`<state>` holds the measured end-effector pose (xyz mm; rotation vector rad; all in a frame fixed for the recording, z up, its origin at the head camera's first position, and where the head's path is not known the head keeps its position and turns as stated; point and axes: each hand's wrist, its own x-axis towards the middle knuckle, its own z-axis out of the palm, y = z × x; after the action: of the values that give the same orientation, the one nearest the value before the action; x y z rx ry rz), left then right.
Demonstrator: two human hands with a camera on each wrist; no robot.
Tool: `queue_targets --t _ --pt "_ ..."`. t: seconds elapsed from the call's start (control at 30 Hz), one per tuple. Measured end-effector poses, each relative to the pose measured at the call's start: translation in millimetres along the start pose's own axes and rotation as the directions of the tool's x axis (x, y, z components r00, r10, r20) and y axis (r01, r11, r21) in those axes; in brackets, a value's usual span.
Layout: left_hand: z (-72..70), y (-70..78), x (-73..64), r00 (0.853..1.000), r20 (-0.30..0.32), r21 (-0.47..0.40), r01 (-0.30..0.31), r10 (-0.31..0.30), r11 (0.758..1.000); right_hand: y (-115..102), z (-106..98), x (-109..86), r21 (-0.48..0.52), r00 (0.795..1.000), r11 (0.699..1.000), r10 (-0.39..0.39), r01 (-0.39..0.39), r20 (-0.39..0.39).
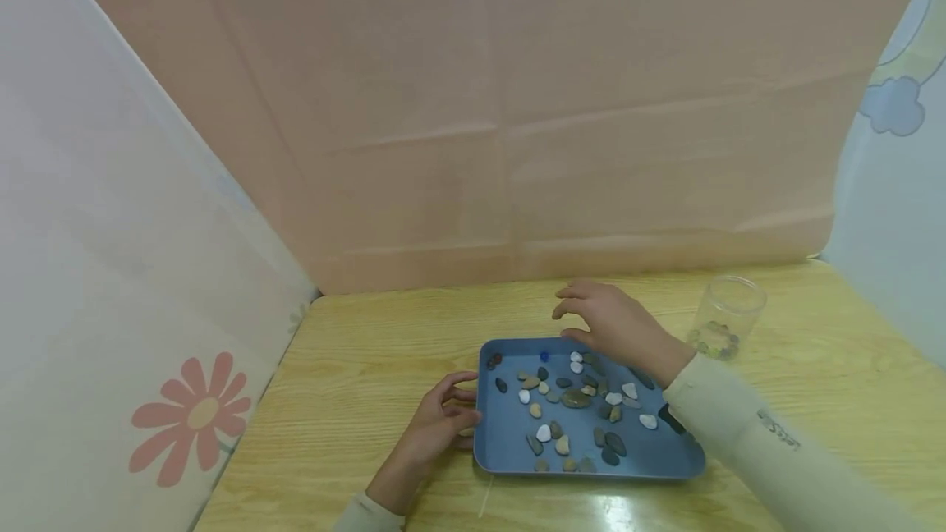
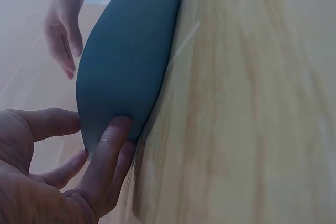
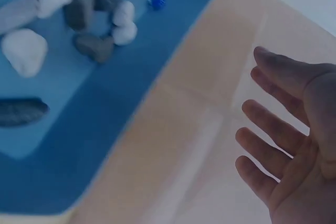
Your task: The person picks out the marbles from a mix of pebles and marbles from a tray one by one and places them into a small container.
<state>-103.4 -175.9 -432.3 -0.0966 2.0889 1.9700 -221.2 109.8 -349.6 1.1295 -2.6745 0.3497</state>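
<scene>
A blue tray (image 1: 502,446) lies on the table, scattered with white, tan and dark pebbles (image 1: 576,399). My left hand (image 1: 431,429) rests at its left end; in the left wrist view the fingertips touch the outside of the tray wall (image 2: 131,51). My right hand (image 1: 613,323) hovers over the far edge, fingers spread and slightly bent, with nothing in them, as the right wrist view also shows. Near that edge sits a small blue marble (image 3: 157,1), close to two white pebbles (image 3: 124,23). Small reddish-brown pieces (image 1: 494,360) lie in the far left corner.
Behind the right forearm, a clear cup (image 1: 739,298) with several marbles (image 1: 714,341) inside stands on the wooden table (image 1: 355,368). A tan sheet (image 1: 473,146) rises along the table's back edge. Patterned panels (image 1: 111,228) flank both sides.
</scene>
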Motion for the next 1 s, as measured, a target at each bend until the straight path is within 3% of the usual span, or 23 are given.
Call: queue_targets --t 0.53,1.0 --pt "1.5 -2.0 1.5 0.999 -0.026 0.003 0.019 -0.019 1.000 -10 42 5.7 0.025 0.983 0.995 -0.094 0.092 0.158" --pt "0.1 -2.9 1.3 1.000 -0.016 -0.002 0.003 -0.003 1.000 -7 65 8.4 -0.098 0.970 0.988 -0.092 0.116 0.223"
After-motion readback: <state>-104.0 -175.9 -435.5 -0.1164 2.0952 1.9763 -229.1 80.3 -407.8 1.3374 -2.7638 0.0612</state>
